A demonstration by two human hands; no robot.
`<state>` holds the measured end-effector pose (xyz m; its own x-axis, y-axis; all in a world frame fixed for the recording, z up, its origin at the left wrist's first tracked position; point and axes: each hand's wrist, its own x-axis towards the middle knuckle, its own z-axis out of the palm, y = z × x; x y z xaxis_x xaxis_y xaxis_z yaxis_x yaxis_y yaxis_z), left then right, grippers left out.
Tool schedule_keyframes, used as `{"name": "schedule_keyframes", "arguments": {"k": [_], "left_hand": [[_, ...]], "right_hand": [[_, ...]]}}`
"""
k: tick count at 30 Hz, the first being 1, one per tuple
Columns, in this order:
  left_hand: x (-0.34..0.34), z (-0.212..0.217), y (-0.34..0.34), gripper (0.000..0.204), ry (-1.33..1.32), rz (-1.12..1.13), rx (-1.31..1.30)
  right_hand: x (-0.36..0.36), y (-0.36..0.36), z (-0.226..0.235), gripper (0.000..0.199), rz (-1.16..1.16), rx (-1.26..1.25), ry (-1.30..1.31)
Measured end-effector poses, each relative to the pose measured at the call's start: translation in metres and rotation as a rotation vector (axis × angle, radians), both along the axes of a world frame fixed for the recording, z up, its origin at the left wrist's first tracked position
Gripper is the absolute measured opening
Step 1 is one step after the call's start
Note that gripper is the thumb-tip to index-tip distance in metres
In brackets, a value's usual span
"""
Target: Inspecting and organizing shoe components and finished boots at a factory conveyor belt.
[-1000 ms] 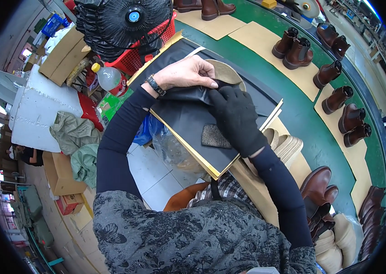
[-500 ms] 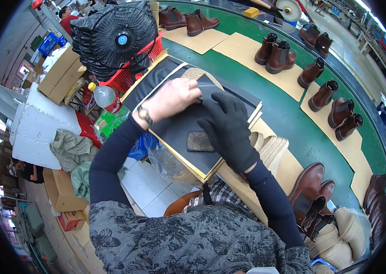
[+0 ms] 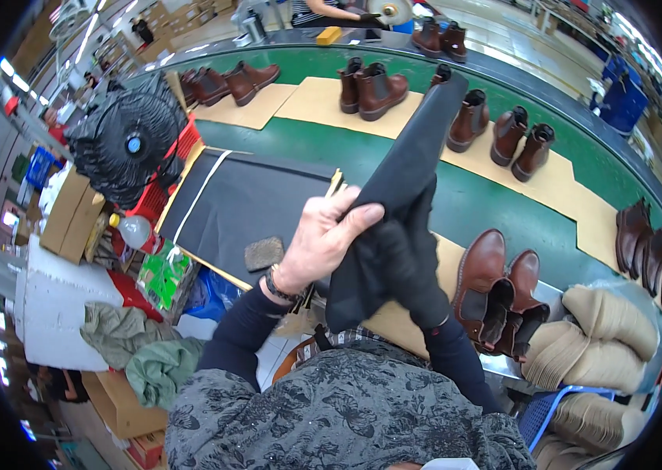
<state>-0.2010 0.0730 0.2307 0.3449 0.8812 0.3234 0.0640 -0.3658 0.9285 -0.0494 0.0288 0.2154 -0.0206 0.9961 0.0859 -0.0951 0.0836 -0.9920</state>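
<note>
A thin black sheet (image 3: 417, 149) is raised and creased in front of me, its upper end pointing away to the right. My bare left hand (image 3: 321, 235) is closed on its left edge, thumb on top. My right hand (image 3: 405, 270), in a black glove, is closed against the sheet's lower folds; its blurred fingers blend into the black material. Left of the hands lies a flat stack with a black top (image 3: 260, 188) and yellowish edges, a pale band (image 3: 202, 196) across it. A rough grey-brown block (image 3: 264, 254) rests near the stack's front edge.
Brown ankle boots (image 3: 382, 92) stand on cardboard along the green bench (image 3: 300, 139). A boot pair (image 3: 488, 290) lies close to my right arm, beside stacked beige insoles (image 3: 613, 313). At left are a black fan (image 3: 131, 145), red basket (image 3: 190, 137) and bottle (image 3: 133, 230).
Both hands have come up and right from over the stack, lifting the black sheet off it. The view has swung to the right. The block stays on the stack.
</note>
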Motion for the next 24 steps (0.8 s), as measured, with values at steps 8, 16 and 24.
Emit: {"name": "schedule_keyframes", "arguments": {"k": [8,16,24], "left_hand": [[0.058,-0.022,0.001,0.063,0.24,0.328,0.737],[0.067,0.0,0.001,0.087,-0.25,-0.329,-0.15],[0.08,0.015,0.005,0.102,-0.044,-0.117,0.646]], "right_hand": [[0.062,-0.001,-0.043,0.037,-0.213,-0.075,0.456],[0.055,-0.035,-0.02,0.053,-0.198,0.012,0.265],[0.072,-0.056,0.013,0.043,-0.096,0.029,0.137]]}}
